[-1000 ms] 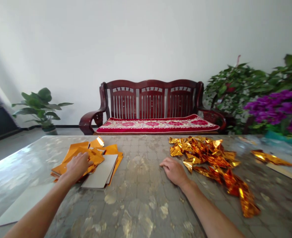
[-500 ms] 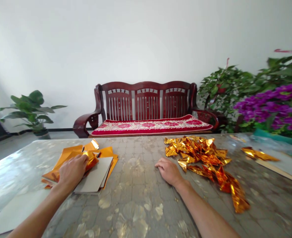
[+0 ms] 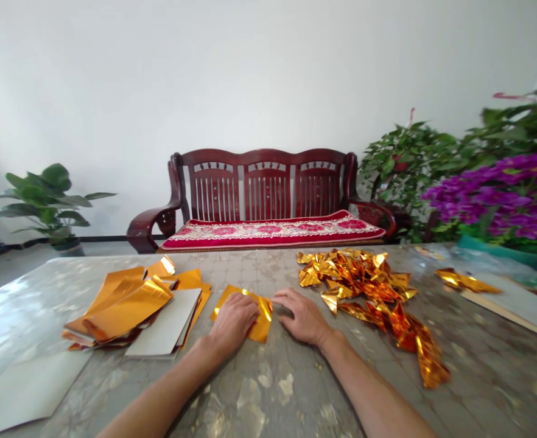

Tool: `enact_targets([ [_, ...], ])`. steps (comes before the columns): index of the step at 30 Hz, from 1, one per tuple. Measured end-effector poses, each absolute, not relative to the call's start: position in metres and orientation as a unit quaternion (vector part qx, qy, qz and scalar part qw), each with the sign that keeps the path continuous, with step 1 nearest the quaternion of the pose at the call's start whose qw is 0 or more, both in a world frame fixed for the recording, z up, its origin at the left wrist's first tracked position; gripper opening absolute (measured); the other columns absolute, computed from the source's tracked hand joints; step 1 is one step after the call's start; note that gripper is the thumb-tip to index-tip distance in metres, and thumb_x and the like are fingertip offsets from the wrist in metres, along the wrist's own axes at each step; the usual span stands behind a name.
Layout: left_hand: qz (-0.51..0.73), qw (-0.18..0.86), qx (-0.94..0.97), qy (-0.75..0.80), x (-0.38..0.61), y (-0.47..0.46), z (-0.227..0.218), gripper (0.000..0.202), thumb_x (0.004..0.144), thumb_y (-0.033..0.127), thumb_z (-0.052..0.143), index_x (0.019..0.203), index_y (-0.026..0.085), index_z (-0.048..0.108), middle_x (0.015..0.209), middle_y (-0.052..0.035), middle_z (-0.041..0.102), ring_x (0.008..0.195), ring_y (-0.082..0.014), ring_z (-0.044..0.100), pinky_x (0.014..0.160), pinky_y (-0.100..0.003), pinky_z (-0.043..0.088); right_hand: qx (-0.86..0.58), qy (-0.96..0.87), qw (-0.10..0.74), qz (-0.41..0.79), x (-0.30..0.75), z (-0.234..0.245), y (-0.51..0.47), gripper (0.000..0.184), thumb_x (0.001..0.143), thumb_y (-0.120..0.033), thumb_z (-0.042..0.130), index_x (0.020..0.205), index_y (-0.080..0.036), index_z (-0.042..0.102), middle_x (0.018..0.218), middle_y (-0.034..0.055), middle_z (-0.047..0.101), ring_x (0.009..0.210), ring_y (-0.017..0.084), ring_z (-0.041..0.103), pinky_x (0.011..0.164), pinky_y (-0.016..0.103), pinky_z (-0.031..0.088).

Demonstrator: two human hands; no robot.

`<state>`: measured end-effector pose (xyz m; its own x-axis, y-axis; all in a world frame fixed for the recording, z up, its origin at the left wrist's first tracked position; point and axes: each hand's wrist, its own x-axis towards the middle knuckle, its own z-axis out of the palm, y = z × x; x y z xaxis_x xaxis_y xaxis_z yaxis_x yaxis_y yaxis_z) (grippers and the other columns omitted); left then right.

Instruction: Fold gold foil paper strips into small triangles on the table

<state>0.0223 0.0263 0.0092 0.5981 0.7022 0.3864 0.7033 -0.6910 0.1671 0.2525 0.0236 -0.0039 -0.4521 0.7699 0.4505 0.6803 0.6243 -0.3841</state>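
Observation:
A gold foil paper sheet lies on the table in front of me. My left hand is over it, fingers bent down and closed on the sheet, covering its middle. At the sheet's right edge, my right hand has its thumb and forefinger apart; its fingertips come close to the sheet's corner, and I cannot tell whether they touch. To the left is a stack of gold foil sheets with pale backing cards beside and under them. Folded gold foil pieces form a heap on the right.
The patterned table spans the foreground. A pale card lies at its left, and more foil pieces sit near a board at the right. Beyond are a wooden bench, purple flowers and a potted plant.
My left hand has moved right from the stack to the middle of the table, bringing a gold foil sheet along. My right hand stays near the middle, its fingers now more spread.

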Motion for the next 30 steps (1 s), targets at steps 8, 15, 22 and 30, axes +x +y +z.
enact_targets([
  [8,-0.223,-0.032,-0.845,-0.484,0.015,0.018,-0.010,0.018,0.092,0.023,0.051,0.093,0.023,0.069,0.099,-0.0047,0.068,0.099,-0.0218,0.059,0.092,-0.036,0.041,-0.432,-0.854,0.283,0.066,0.252,-0.005,0.027,0.060,0.078,-0.011,0.060,0.136,-0.025,0.053,0.132,0.0041,0.059,0.118,0.020,0.055,0.105,0.033,0.041],
  [15,-0.232,-0.056,-0.830,-0.505,0.004,0.016,-0.016,0.026,0.097,0.028,0.043,0.106,0.023,0.067,0.106,-0.0054,0.068,0.101,-0.0203,0.061,0.092,-0.034,0.044,-0.375,-0.894,0.241,0.044,0.246,-0.001,0.023,0.040,0.086,-0.019,0.060,0.124,-0.028,0.063,0.127,0.0014,0.064,0.115,0.019,0.056,0.103,0.034,0.039],
  [22,-0.233,-0.065,-0.846,-0.475,0.001,0.016,-0.010,0.025,0.098,0.027,0.043,0.099,0.025,0.068,0.102,-0.0025,0.070,0.097,-0.0177,0.063,0.089,-0.029,0.046,-0.371,-0.900,0.225,0.032,0.240,-0.004,0.025,0.023,0.087,-0.029,0.065,0.109,-0.027,0.072,0.113,-0.0007,0.071,0.106,0.017,0.058,0.094,0.032,0.040],
  [30,-0.261,-0.050,-0.853,-0.449,-0.007,0.017,-0.016,0.023,0.097,0.028,0.046,0.095,0.025,0.069,0.099,-0.0017,0.071,0.092,-0.0164,0.064,0.087,-0.028,0.047,-0.395,-0.888,0.236,0.003,0.234,-0.011,0.030,0.011,0.089,-0.033,0.066,0.093,-0.024,0.071,0.098,-0.0006,0.071,0.095,0.016,0.059,0.086,0.029,0.040],
])
